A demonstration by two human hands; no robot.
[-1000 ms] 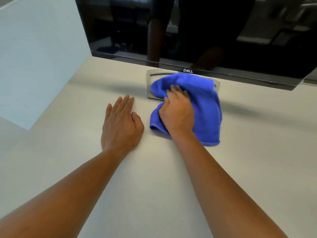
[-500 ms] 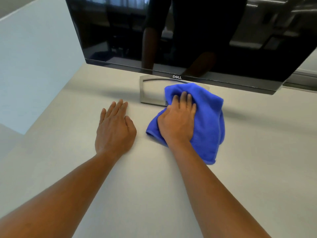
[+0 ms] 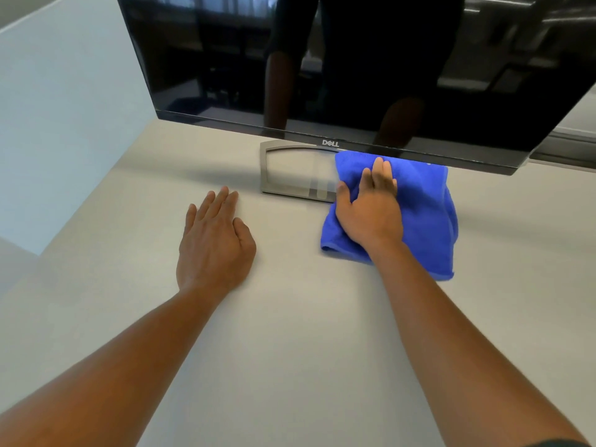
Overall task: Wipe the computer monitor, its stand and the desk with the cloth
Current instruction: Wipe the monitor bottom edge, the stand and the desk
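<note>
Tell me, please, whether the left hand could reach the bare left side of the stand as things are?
Probably yes: the left hand lies flat on the desk just short of the stand, with nothing between them; the cloth covers only its right side.

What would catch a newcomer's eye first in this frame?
The bright blue cloth stands out, spread over the right end of the grey monitor stand with the right hand pressing flat on it. Above looms the dark Dell monitor, switched off and mirroring the person. The left hand rests flat on the pale desk, left of the cloth.
</note>
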